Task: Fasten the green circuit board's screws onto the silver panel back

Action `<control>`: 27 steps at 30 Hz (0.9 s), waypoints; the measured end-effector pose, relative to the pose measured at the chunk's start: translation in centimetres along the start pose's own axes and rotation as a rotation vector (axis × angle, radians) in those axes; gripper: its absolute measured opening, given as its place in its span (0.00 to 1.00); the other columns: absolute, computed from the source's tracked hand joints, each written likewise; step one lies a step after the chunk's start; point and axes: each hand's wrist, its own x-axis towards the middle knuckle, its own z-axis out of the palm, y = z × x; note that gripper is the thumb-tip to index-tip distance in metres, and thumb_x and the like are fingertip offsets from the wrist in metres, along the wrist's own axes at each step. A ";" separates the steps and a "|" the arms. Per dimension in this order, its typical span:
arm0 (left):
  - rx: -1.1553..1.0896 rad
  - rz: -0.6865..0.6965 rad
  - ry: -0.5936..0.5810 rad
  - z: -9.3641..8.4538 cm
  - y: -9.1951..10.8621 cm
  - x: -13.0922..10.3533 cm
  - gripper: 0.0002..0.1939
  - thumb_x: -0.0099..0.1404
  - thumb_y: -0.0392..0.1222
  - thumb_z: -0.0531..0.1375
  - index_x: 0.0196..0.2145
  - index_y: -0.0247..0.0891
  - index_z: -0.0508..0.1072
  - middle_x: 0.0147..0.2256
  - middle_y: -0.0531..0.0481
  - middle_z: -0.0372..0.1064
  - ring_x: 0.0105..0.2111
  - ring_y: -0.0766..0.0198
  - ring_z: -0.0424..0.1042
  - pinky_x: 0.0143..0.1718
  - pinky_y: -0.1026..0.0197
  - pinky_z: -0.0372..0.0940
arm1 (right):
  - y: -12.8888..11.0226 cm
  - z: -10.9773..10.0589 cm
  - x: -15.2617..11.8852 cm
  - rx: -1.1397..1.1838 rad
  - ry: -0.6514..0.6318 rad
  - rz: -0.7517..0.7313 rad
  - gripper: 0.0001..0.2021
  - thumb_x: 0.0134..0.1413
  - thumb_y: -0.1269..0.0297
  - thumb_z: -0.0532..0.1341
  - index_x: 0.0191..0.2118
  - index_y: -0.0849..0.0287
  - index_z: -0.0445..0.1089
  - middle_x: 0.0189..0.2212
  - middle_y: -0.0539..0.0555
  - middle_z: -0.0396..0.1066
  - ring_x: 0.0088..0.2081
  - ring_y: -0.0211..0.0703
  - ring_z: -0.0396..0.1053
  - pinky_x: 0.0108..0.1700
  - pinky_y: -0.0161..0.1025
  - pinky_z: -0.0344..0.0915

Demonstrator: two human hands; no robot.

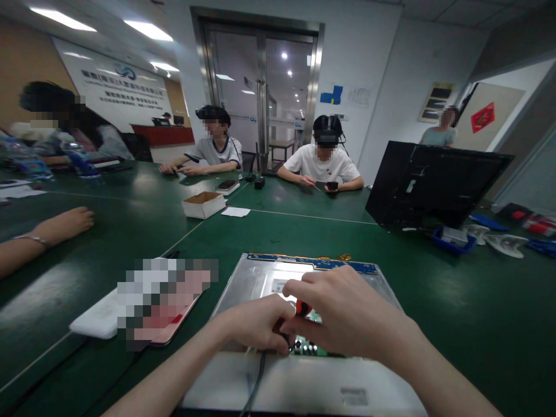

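The back of a flat display panel (241,286) lies before me, with a bare metal plate and a blue circuit strip (282,260) along its far edge. Over its middle, my right hand (343,304) is closed around a red-and-black handle, apparently a screwdriver (303,308). My left hand (267,321) is curled low against the tool's lower end; its fingertips are partly hidden, and what they pinch cannot be made out. Beneath both hands a green circuit board (310,348) shows in part. A dark cable (259,376) runs from the board toward me.
Left of the panel lie a white phone-like slab (93,321) and a pink one (174,330). An open box (203,205) stands farther back. At right are a black monitor (434,185) and a blue tray (454,240). Another person's arm (47,234) rests at left; several people sit around.
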 end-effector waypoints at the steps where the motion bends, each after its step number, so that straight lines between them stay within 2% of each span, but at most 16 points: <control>1: -0.003 0.004 -0.006 0.0 0.1 0.0 0.03 0.51 0.34 0.62 0.28 0.36 0.73 0.25 0.56 0.67 0.25 0.66 0.64 0.24 0.66 0.54 | 0.0 0.0 0.0 -0.010 0.001 0.001 0.08 0.58 0.57 0.58 0.37 0.55 0.66 0.28 0.48 0.71 0.25 0.36 0.61 0.25 0.36 0.40; 5: 0.000 -0.013 -0.024 -0.3 0.5 -0.1 0.02 0.51 0.35 0.62 0.26 0.37 0.72 0.22 0.56 0.65 0.23 0.67 0.61 0.22 0.65 0.52 | 0.0 0.1 0.1 -0.010 0.016 -0.002 0.05 0.59 0.62 0.57 0.38 0.56 0.67 0.29 0.49 0.72 0.26 0.36 0.63 0.25 0.36 0.41; 10: -0.003 -0.008 -0.038 0.0 -0.2 0.0 0.05 0.53 0.38 0.62 0.30 0.37 0.74 0.26 0.54 0.68 0.26 0.65 0.64 0.26 0.64 0.56 | -0.2 0.0 0.1 0.022 0.004 0.004 0.09 0.57 0.65 0.57 0.44 0.55 0.66 0.33 0.49 0.73 0.29 0.38 0.65 0.25 0.36 0.42; 15: -0.016 -0.034 -0.031 -0.1 -0.2 0.0 0.06 0.51 0.38 0.63 0.30 0.37 0.74 0.25 0.55 0.67 0.25 0.65 0.64 0.25 0.65 0.55 | 0.0 -0.1 0.1 -0.037 -0.033 0.016 0.07 0.59 0.58 0.57 0.37 0.56 0.67 0.27 0.49 0.72 0.25 0.36 0.62 0.25 0.37 0.40; 17: -0.016 -0.039 -0.050 -0.3 0.1 -0.1 0.05 0.52 0.38 0.63 0.29 0.37 0.73 0.25 0.55 0.67 0.25 0.65 0.64 0.24 0.65 0.55 | -0.1 -0.2 0.2 -0.036 -0.039 0.011 0.07 0.60 0.60 0.56 0.35 0.56 0.66 0.26 0.49 0.71 0.25 0.35 0.62 0.25 0.37 0.40; 19: -0.009 -0.035 -0.057 -0.4 0.2 -0.1 0.05 0.52 0.38 0.63 0.29 0.37 0.73 0.24 0.55 0.66 0.24 0.65 0.64 0.23 0.65 0.55 | -0.2 -0.4 0.1 -0.005 -0.047 0.003 0.04 0.58 0.63 0.56 0.37 0.56 0.66 0.28 0.49 0.72 0.26 0.36 0.62 0.25 0.36 0.41; 23: 0.001 -0.021 -0.026 -0.3 0.2 -0.2 0.05 0.52 0.37 0.62 0.30 0.36 0.73 0.23 0.55 0.65 0.23 0.67 0.63 0.22 0.67 0.54 | -0.5 -0.7 -0.1 0.052 -0.063 -0.031 0.08 0.54 0.66 0.58 0.41 0.56 0.63 0.32 0.49 0.72 0.30 0.38 0.63 0.26 0.35 0.44; 27: 0.045 -0.012 0.003 -0.1 -0.2 -0.2 0.08 0.53 0.39 0.63 0.33 0.36 0.74 0.25 0.54 0.66 0.24 0.67 0.62 0.22 0.67 0.53 | -0.3 -0.5 -0.2 0.029 -0.068 -0.034 0.07 0.55 0.60 0.59 0.39 0.54 0.63 0.30 0.48 0.72 0.28 0.37 0.62 0.26 0.36 0.41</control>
